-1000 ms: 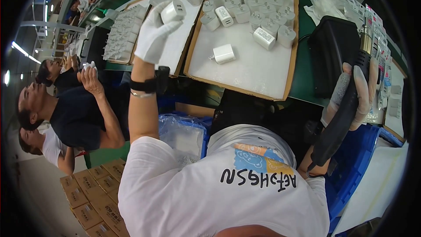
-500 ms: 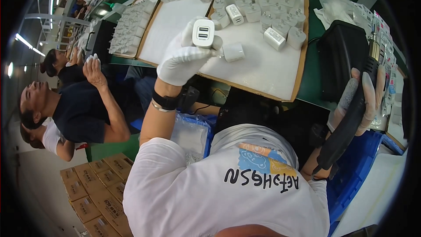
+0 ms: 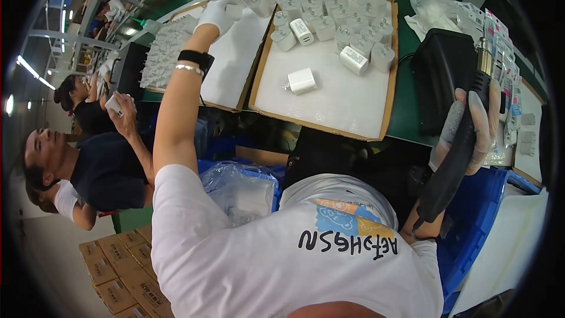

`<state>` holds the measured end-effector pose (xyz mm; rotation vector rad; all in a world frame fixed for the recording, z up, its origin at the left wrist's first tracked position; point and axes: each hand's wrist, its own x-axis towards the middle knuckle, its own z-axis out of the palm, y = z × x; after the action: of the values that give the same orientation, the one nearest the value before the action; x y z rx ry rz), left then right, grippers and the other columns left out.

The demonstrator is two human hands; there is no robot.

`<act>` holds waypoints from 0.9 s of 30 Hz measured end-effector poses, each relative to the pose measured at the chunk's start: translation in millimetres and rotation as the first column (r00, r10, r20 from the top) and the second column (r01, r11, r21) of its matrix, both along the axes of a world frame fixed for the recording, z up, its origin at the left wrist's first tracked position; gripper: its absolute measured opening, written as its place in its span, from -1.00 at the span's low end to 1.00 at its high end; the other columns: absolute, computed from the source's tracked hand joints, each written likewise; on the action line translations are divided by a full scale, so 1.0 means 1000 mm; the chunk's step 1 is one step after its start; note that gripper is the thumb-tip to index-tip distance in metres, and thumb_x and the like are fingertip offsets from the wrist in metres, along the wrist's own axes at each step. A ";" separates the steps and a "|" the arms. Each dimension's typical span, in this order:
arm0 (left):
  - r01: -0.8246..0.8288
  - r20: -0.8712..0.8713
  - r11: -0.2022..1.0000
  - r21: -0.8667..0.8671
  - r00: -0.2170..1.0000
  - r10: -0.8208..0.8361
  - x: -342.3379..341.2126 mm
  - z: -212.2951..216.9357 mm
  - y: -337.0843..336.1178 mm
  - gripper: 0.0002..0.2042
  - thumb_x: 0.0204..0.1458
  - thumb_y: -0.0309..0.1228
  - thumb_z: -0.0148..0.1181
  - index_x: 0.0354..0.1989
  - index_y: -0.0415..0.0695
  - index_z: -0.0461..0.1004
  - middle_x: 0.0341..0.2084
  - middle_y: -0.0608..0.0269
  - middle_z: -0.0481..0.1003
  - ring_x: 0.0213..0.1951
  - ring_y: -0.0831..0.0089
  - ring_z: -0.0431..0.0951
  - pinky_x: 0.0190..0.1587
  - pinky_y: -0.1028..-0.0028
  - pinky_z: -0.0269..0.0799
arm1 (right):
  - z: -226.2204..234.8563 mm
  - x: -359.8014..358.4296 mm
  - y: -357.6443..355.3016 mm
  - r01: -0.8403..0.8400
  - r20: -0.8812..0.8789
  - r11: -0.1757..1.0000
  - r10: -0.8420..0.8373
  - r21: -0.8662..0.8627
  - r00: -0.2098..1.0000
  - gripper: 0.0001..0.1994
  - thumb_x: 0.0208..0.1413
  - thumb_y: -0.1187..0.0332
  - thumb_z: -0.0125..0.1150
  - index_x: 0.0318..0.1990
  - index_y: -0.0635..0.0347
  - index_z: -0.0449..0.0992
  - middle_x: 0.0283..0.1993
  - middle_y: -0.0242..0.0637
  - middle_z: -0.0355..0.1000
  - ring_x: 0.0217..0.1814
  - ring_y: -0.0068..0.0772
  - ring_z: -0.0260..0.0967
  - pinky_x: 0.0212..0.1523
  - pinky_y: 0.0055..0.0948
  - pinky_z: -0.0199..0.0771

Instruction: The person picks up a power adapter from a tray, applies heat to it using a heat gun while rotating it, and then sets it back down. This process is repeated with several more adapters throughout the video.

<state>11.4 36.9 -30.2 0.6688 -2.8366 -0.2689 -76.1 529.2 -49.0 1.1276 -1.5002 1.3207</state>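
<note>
My left hand [image 3: 216, 16], in a white glove, reaches to the far end of the left tray [image 3: 226, 82]. Its fingers close on a white USB wall charger [image 3: 235, 12], partly hidden by the glove, beside a group of similar chargers [image 3: 259, 0]. On my right, my gloved right hand [image 3: 471, 126] is wrapped round the black handle of a hot air gun [image 3: 456, 165], whose metal nozzle points up and away from me. A single white charger [image 3: 302, 81] lies on its side in the right tray [image 3: 329, 115], apart from the upright chargers [image 3: 326, 12] behind it.
A black box-shaped unit [image 3: 441, 76] stands right of the trays. Plastic packets [image 3: 500, 59] lie beyond it. More chargers [image 3: 168, 53] fill the far-left tray. A blue crate with plastic lining [image 3: 241, 194] sits below the table edge. A co-worker [image 3: 112, 165] sits at left.
My left hand has carried the charger from in front of me to the far end of the left tray. My right hand keeps its grip on the hot air gun. The view has shifted slightly.
</note>
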 end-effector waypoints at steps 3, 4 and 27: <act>0.093 0.060 0.989 -0.111 0.994 -0.087 -0.023 -0.008 0.010 -0.69 -0.16 -0.40 0.20 -0.17 -0.13 0.50 -0.20 -0.10 0.48 -0.14 0.06 0.48 -0.09 0.33 0.38 | -0.001 0.001 0.001 0.024 0.027 1.000 -0.025 0.020 0.999 -0.52 0.07 0.13 0.10 0.00 0.36 0.33 0.15 0.27 0.15 -0.17 -0.14 0.45 -0.17 -0.39 0.52; 0.099 0.062 0.990 -0.101 0.994 -0.093 -0.027 -0.012 0.009 -0.69 -0.16 -0.40 0.20 -0.17 -0.13 0.50 -0.20 -0.10 0.48 -0.14 0.06 0.48 -0.09 0.33 0.38 | 0.000 0.001 0.001 0.030 0.034 0.999 -0.031 0.029 0.999 -0.52 0.07 0.13 0.10 0.00 0.36 0.33 0.15 0.27 0.14 -0.17 -0.14 0.45 -0.16 -0.39 0.52; 0.253 0.012 0.965 0.073 0.967 -0.254 0.065 -0.023 0.223 -0.55 -0.17 -0.34 0.32 -0.07 -0.15 0.34 -0.16 0.09 0.41 -0.17 0.27 0.47 -0.12 0.36 0.42 | -0.003 -0.007 0.005 0.022 -0.082 0.998 -0.017 0.064 0.996 -0.51 -0.04 0.24 0.19 0.00 0.41 0.32 0.09 0.26 0.21 -0.14 -0.08 0.45 -0.19 -0.31 0.54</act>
<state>76.2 259.5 -52.7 0.3198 -2.9433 -0.4079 -82.8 534.5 -51.6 1.1906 -1.5002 1.2060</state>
